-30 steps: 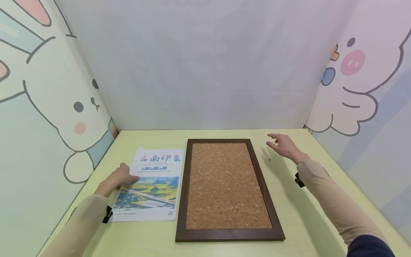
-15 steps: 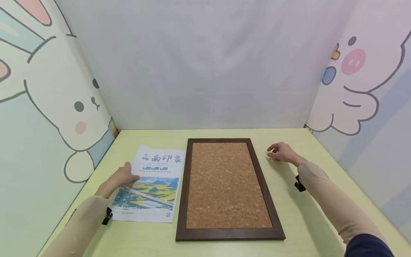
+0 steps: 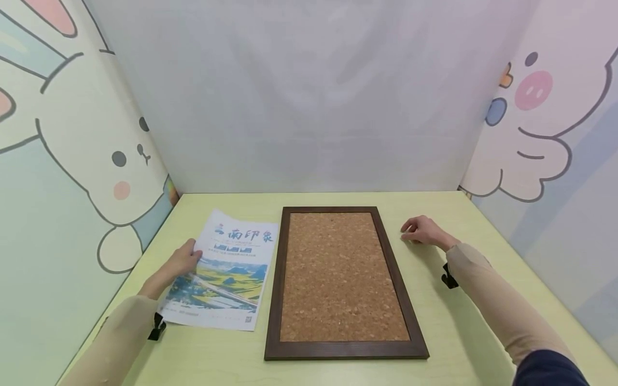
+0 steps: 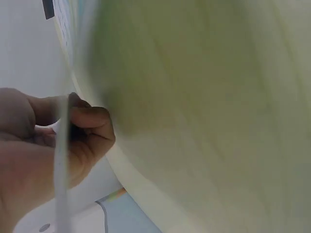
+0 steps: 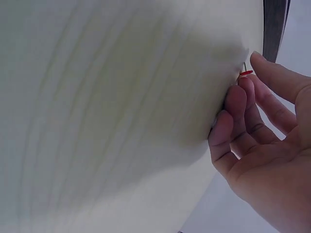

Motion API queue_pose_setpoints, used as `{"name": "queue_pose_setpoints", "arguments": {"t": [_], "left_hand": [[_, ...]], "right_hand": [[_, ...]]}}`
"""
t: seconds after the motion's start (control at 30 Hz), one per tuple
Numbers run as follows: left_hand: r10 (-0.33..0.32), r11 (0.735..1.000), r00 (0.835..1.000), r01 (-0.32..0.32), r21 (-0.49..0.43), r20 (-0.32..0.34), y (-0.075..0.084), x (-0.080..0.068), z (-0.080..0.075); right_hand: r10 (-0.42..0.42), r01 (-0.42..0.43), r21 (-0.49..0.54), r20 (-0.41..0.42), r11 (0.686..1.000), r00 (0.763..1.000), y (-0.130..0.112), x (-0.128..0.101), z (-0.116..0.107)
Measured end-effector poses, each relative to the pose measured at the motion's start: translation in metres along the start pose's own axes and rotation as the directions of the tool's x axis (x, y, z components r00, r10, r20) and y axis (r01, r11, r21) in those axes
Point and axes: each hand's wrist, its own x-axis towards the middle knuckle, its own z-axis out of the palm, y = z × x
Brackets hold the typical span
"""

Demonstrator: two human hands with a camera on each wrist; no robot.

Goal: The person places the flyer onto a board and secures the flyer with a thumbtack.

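A printed poster (image 3: 227, 273) with a landscape picture lies left of a dark-framed cork board (image 3: 338, 273) on the pale green table (image 3: 463, 321). My left hand (image 3: 192, 251) pinches the poster's left edge and holds that side raised off the table. In the left wrist view the thumb and fingers (image 4: 92, 128) clamp the thin paper edge (image 4: 60, 160). My right hand (image 3: 406, 232) rests on the table just right of the board's upper corner, fingers curled. In the right wrist view its fingertips (image 5: 238, 97) close round a small red pushpin (image 5: 246, 73) at the table surface.
Cartoon-printed panels wall in the table on the left (image 3: 72, 177) and right (image 3: 541, 134), with a plain white panel (image 3: 309, 107) behind. Bare table surface lies in front of the board and along the right side.
My right hand came down from the air onto the table and curled its fingers. My left hand lifted the poster's left edge, and the sheet tilted slightly.
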Motion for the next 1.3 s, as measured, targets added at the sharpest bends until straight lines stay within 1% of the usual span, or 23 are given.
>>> {"name": "queue_pose_setpoints", "arguments": {"t": [0.27, 0.5, 0.7, 0.8, 1.07, 1.3], "left_hand": [[0.028, 0.995, 0.999, -0.031, -0.09, -0.04, 0.0, -0.001, -0.003], [0.009, 0.99, 0.998, -0.016, -0.137, -0.055, -0.001, -0.003, -0.011], [-0.004, 0.976, 0.998, -0.01, -0.22, -0.065, -0.003, -0.003, -0.017], [-0.014, 0.97, 0.997, -0.004, -0.245, -0.071, -0.001, -0.002, -0.018], [-0.05, 0.957, 0.995, 0.022, -0.288, -0.088, 0.011, 0.003, -0.013], [-0.069, 0.944, 0.993, 0.034, -0.328, -0.097, 0.032, 0.006, -0.006]], "right_hand": [[0.007, -0.007, 0.008, -0.005, 1.0, 1.0, 0.001, 0.001, 0.001], [0.013, -0.013, 0.01, 0.001, 1.0, 1.0, -0.003, -0.002, -0.002], [0.012, -0.012, 0.013, 0.009, 1.0, 1.0, -0.003, -0.002, -0.002], [0.008, -0.008, 0.015, 0.015, 1.0, 1.0, -0.002, -0.003, -0.002], [0.007, -0.007, 0.016, 0.013, 1.0, 1.0, -0.002, -0.005, -0.002], [0.004, -0.004, 0.013, 0.018, 1.0, 1.0, -0.004, -0.006, -0.002]]}}
